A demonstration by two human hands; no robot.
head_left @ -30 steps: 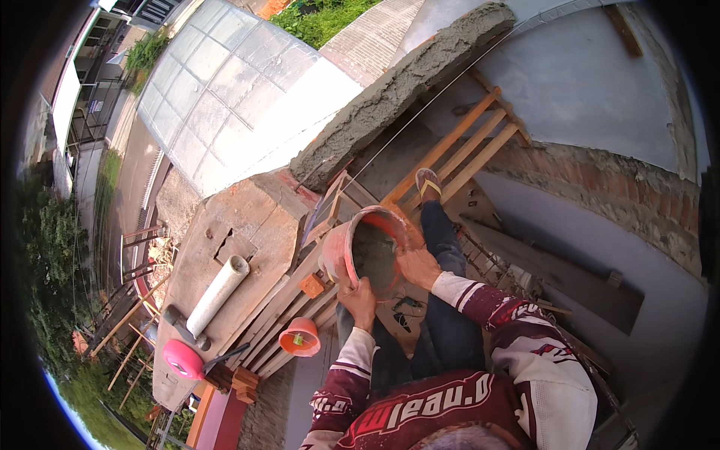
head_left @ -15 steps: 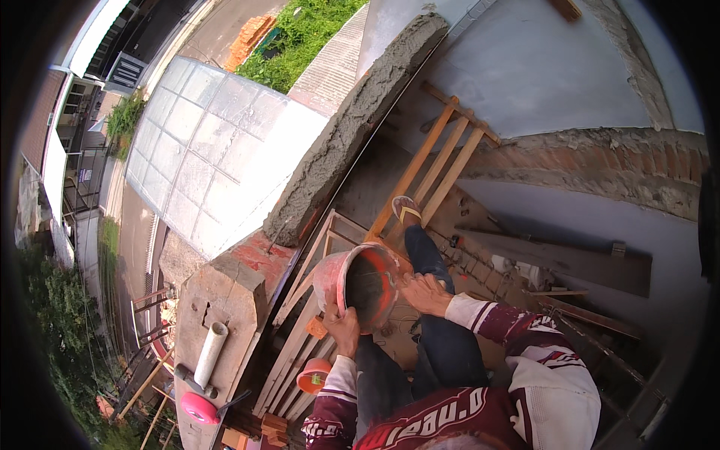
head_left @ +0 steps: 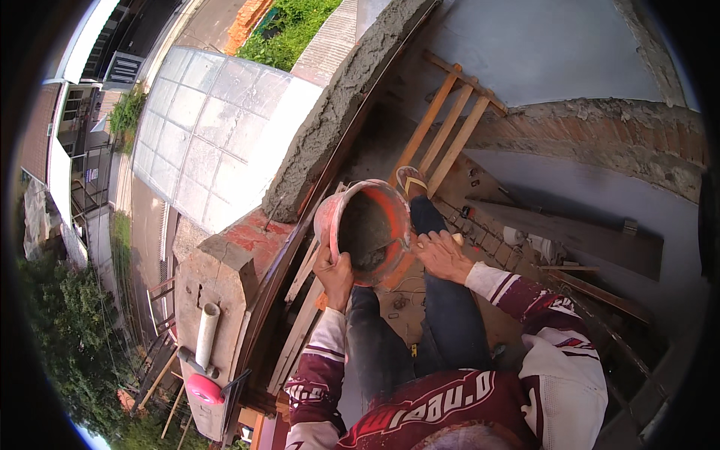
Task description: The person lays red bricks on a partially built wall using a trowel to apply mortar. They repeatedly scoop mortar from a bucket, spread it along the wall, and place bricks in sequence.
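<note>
A reddish plastic bucket [head_left: 324, 225] is tilted in front of me, its mouth turned toward me. Wet grey mortar [head_left: 367, 259] lies inside. My left hand [head_left: 334, 276] is closed on the bucket's near left rim, thumb toward the inside. At the right rim, my right hand [head_left: 442, 256] is closed round a trowel. The trowel's pale wooden handle [head_left: 457, 238] pokes out past the fingers, and its dark metal reaches into the bucket; the blade is partly hidden in the mortar.
A mortar-topped wall [head_left: 322, 127] runs diagonally at left, beside a panelled translucent roof [head_left: 202, 135]. On a wooden board [head_left: 217, 270] lie a pale pipe piece [head_left: 208, 334] and a pink rounded object [head_left: 204, 390]. My sandalled foot [head_left: 411, 180] is near a wooden ladder-like frame [head_left: 450, 127], high above the floor.
The bucket's mouth has turned more toward me, showing more mortar. My right hand has moved up and right, and the trowel now shows. A small orange bucket below has gone from sight.
</note>
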